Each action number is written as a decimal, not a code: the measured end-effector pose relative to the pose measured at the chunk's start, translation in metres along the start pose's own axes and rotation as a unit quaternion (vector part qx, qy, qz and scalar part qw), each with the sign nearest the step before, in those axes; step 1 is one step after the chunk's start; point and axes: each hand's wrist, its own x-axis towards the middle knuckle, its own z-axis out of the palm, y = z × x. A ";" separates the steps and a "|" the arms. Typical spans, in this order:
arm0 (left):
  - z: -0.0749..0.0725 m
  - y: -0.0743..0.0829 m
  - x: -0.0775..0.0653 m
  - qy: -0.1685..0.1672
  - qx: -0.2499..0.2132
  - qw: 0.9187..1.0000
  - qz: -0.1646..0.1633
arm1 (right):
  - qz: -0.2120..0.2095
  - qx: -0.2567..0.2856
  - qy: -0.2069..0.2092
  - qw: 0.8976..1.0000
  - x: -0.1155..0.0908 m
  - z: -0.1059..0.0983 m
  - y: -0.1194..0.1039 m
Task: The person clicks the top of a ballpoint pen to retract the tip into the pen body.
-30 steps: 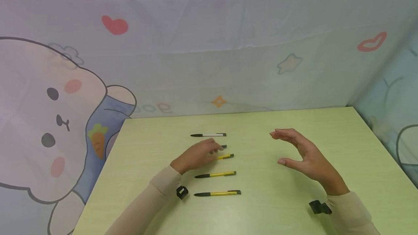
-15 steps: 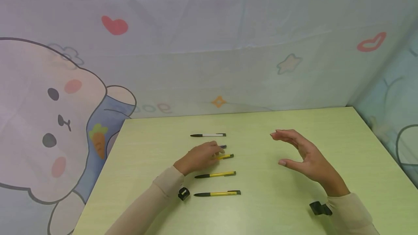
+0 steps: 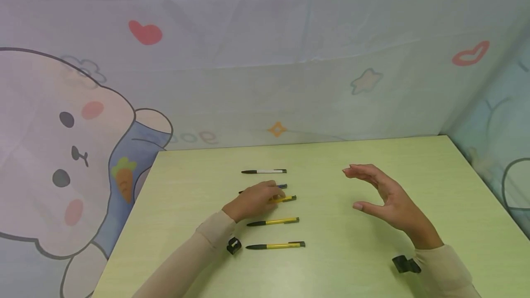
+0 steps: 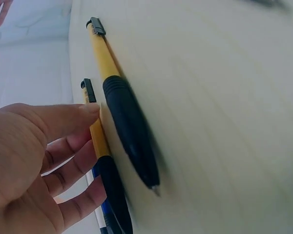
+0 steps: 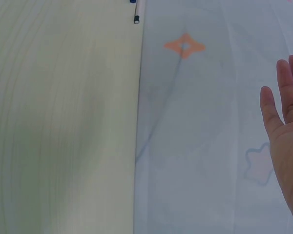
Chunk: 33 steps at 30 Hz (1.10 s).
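Observation:
My left hand point(image 3: 253, 199) pinches a yellow pen point(image 3: 285, 199) with a black grip, the third from the back in a column of pens. The left wrist view shows the thumb on the near side of this pen's barrel point(image 4: 99, 139) and the fingertips on its far side. Just beyond it lies a blue pen point(image 3: 282, 186), partly covered by the hand. Closer to me is another yellow pen point(image 3: 278, 220). Off to the right, my right hand point(image 3: 393, 203) is held over the table, thumb and fingers spread apart, holding nothing.
A white pen point(image 3: 269, 171) lies farthest back, and one more yellow pen point(image 3: 281, 245) lies nearest me. All rest on a pale yellow-green table point(image 3: 339, 261). A printed cloth point(image 3: 248, 82) hangs behind the table's back edge.
My left hand has shifted slightly toward me and to the right, from by the blue pen down to the yellow one. The blue pen's tip now shows. The right hand stays in place.

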 end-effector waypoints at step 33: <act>0.006 0.006 0.010 -0.027 0.015 0.999 -0.032 | -0.002 -0.004 -0.005 1.000 0.001 0.000 0.001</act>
